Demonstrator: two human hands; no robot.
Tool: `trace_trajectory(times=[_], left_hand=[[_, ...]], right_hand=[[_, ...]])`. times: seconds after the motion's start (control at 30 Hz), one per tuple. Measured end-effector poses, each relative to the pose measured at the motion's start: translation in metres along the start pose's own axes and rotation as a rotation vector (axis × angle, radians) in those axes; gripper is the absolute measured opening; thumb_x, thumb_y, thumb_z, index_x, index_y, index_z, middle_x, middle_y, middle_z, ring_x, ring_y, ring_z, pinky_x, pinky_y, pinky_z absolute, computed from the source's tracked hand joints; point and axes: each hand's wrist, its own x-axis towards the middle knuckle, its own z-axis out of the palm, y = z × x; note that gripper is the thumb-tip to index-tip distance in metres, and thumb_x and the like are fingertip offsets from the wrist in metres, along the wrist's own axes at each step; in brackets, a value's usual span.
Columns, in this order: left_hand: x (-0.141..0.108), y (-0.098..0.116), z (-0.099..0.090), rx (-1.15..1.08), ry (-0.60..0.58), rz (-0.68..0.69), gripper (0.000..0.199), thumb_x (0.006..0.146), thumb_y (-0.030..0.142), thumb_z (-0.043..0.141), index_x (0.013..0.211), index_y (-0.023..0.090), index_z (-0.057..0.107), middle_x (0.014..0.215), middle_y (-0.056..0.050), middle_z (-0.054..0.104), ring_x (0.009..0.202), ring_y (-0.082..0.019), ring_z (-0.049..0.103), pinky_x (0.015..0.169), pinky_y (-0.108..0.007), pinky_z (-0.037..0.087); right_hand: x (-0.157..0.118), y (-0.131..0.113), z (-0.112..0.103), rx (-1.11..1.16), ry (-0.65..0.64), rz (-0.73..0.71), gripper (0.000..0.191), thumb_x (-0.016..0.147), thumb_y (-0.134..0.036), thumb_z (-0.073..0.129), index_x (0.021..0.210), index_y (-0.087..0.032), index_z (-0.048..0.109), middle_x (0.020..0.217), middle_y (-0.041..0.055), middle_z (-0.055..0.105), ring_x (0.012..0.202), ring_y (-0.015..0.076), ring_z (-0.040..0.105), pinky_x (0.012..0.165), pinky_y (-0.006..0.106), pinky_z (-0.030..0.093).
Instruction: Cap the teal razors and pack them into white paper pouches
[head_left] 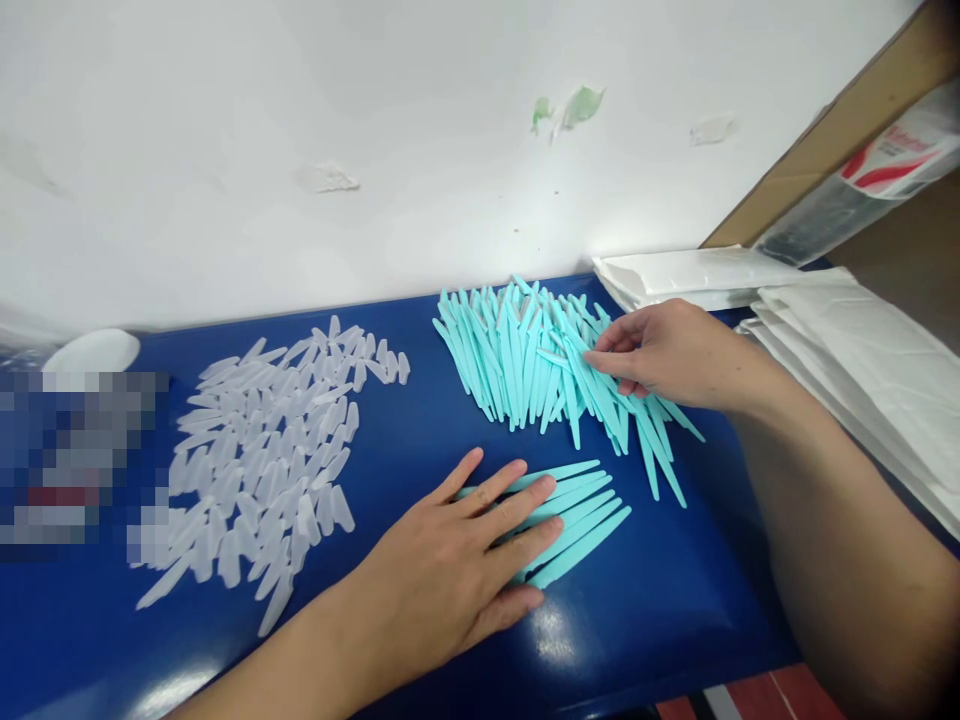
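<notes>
My left hand (469, 550) lies flat with its fingers spread over a row of slim turquoise tapered sticks (589, 545). The row rests on the blue tabletop, its narrow ends pointing right and its other ends hidden under my palm. At the right side of a large heap of the same sticks (510, 350), my right hand (652, 350) has thumb and fingers pinched on a turquoise stick. To the left of my hands is a spread-out pile of small translucent white plastic sleeves (262, 450), which neither hand touches.
Behind the blue table (420, 425) rises a white wall (375, 120) with peeling patches. White folded packets (855, 350) lie on the right, near a clear plastic bag (862, 180) and cardboard (810, 150). A white round object (94, 350) sits at the left, beside a blurred-out area.
</notes>
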Motion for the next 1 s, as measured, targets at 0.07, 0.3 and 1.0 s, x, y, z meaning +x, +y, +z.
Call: trace_trajectory(times=[0.07, 0.3, 1.0], left_hand=[[-0.002, 0.000, 0.001, -0.004, -0.006, 0.019, 0.049, 0.116, 0.046, 0.038, 0.160, 0.027, 0.048, 0.175, 0.001, 0.036, 0.163, -0.027, 0.030, 0.136, -0.054, 0.020], [-0.007, -0.004, -0.014, -0.095, 0.032, 0.036, 0.053, 0.113, 0.047, 0.048, 0.160, 0.024, 0.048, 0.172, -0.003, 0.041, 0.161, -0.027, 0.034, 0.136, -0.053, 0.019], [-0.077, -0.063, -0.098, -0.213, 0.389, -0.630, 0.013, 0.096, 0.035, 0.075, 0.089, 0.026, 0.081, 0.085, 0.005, 0.078, 0.074, -0.012, 0.069, 0.057, -0.016, 0.049]], right_hand=[[0.000, -0.002, -0.001, 0.049, -0.015, 0.000, 0.019, 0.079, -0.040, 0.078, 0.080, -0.021, 0.076, 0.063, 0.0042, 0.073, 0.055, 0.0195, 0.069, 0.052, 0.033, 0.053], [-0.011, -0.015, -0.009, 0.158, -0.008, -0.015, 0.023, 0.078, -0.040, 0.082, 0.076, -0.018, 0.075, 0.058, 0.0009, 0.066, 0.049, 0.0118, 0.058, 0.048, 0.027, 0.045], [-0.027, -0.029, 0.011, 0.447, -0.263, -0.245, 0.023, 0.089, -0.042, 0.079, 0.097, -0.023, 0.068, 0.074, -0.0027, 0.064, 0.062, 0.0113, 0.057, 0.056, 0.025, 0.045]])
